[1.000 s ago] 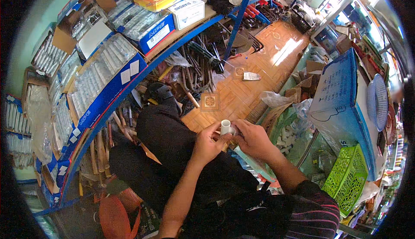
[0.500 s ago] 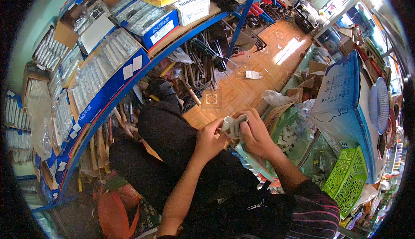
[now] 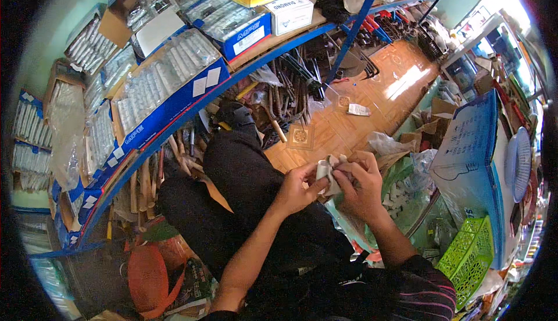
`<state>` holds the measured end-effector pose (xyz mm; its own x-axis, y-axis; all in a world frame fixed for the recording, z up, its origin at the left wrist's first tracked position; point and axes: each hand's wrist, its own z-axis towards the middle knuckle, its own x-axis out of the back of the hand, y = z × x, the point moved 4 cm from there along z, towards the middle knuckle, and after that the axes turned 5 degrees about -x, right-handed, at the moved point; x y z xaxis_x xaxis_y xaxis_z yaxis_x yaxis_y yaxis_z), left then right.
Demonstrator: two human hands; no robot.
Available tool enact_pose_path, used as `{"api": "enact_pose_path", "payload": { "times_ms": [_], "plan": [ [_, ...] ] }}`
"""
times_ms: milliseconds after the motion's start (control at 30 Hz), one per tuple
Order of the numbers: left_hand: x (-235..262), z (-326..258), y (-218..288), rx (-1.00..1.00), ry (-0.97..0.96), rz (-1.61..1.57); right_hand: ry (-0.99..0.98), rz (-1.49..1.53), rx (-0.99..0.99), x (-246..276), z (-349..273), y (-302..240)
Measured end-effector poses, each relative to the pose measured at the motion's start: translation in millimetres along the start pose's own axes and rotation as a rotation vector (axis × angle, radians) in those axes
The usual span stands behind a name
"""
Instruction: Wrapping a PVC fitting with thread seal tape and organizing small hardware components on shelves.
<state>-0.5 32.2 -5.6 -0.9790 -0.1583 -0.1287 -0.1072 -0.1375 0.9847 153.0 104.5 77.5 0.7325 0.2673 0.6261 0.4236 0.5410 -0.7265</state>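
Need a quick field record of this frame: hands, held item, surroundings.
left hand: fingers pinch the small white object from its left
right hand: grips the same object from its right
small white object: held over the lap, details unclear
blue shelf: left, boxes of packed white parts
green basket: right
floor: wood-pattern

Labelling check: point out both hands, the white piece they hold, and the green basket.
left hand [image 3: 297, 188], head view, back of hand
right hand [image 3: 361, 186], head view, knuckles
white piece [image 3: 326, 173], head view, top
green basket [image 3: 468, 258], head view, side wall
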Motion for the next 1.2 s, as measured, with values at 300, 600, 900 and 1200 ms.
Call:
{"api": "enact_pose_path", "payload": {
  "times_ms": [300, 600, 900, 1200],
  "plan": [
    [8.8, 1.4, -2.8, -0.003, 0.133, -0.006, -0.129, 0.058, 0.001, -2.7, 5.1, -11.7],
    [8.2, 0.0, -1.3, -0.005, 0.088, 0.027, -0.09, -0.009, -0.011, -3.2, 1.1, -8.3],
    [5.2, 0.4, 13.0, -0.022, 0.076, 0.249, -0.318, 0.06, -0.128, -12.6, 0.0, 6.2],
    [6.7, -1.6, 5.6, 0.058, 0.039, 0.119, -0.395, -0.053, -0.043, -12.7, -0.5, 11.1]
  ]
}}
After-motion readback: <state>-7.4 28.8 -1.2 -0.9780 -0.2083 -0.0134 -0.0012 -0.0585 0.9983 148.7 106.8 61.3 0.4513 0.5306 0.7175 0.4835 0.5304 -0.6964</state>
